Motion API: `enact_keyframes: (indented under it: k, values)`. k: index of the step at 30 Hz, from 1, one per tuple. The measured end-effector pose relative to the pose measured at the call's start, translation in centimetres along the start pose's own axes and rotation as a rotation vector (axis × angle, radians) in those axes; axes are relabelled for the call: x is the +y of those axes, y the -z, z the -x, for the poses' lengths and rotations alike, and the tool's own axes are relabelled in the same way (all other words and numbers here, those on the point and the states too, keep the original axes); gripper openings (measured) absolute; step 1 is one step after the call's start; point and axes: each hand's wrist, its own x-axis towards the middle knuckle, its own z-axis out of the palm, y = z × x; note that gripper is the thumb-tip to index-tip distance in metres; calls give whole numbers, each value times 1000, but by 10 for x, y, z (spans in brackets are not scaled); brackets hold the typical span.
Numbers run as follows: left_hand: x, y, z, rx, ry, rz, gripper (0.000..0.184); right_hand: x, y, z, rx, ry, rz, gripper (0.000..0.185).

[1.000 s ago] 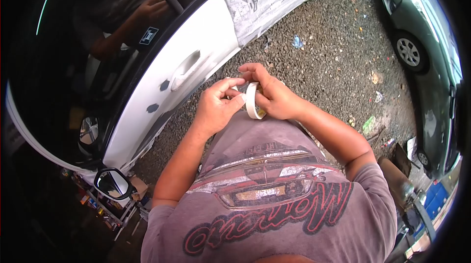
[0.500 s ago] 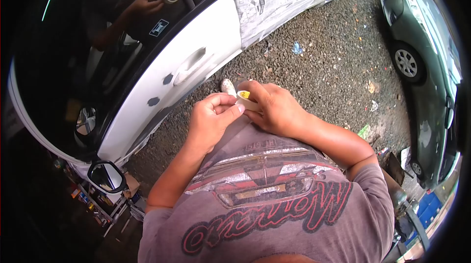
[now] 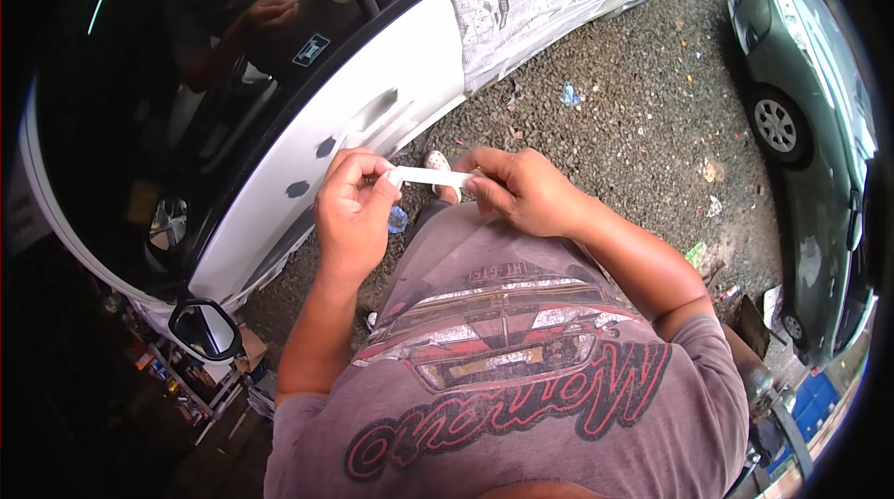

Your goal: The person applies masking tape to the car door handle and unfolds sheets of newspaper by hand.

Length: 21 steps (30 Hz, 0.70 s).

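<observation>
A pale strip of masking tape [image 3: 430,178] stretches nearly level between my two hands, in front of my shirt. My left hand [image 3: 354,215] pinches its free end between thumb and fingertips. At the other end my right hand [image 3: 533,194] is closed around the tape roll, which its fingers mostly hide. Left of my hands stands a white car door [image 3: 410,52] with two dark grey patches, one patch [image 3: 326,146] near the handle and another patch [image 3: 297,189] lower down. Neither hand touches the door.
Newspaper [image 3: 531,6] covers the panel beyond the door. A side mirror [image 3: 203,330] juts out at lower left, near a cluttered rack [image 3: 177,387]. A grey-green car [image 3: 808,108] is parked at right on gravel [image 3: 615,145] with scattered litter.
My left hand has moved left, away from the right, drawing out a strip of tape. The roll's yellow inside, visible before, is now hidden by my right hand.
</observation>
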Motion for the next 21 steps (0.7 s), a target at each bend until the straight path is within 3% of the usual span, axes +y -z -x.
enact_keyframes:
  k: [4, 7, 9, 12, 13, 14, 16, 17, 20, 21]
  values:
    - [-8, -3, 12, 90, -79, -27, 4, 12, -6, -5, 16, 56, -19, 11]
    - [-16, -4, 15, 171, -144, -104, 4, 21, -18, -13, -15, 6, -265, 18]
    - [-19, -7, 17, 208, -187, -195, 4, 28, -22, -23, -40, -145, -511, 15]
    - [-25, -7, 14, 253, -254, -293, 4, 32, -27, -34, -4, -202, -599, 12]
    - [-30, 0, 13, 314, -370, -520, 5, 37, -26, -37, -5, -202, -598, 12]
    - [-33, 10, 12, 372, -484, -747, 7, 46, -21, -41, 141, -322, -591, 12]
    - [-20, 55, 2, 746, -220, -283, 7, 99, 0, -48, 413, -566, -557, 12]
    - [-16, 69, -2, 759, -219, -276, 7, 118, 13, -42, 497, -544, -634, 12]
    - [-23, 87, 5, 294, 45, -124, 4, 98, 29, -33, 408, -402, -546, 21]
    - [-33, 78, 3, 289, 100, -29, 7, 93, 28, -37, 355, -356, -510, 29]
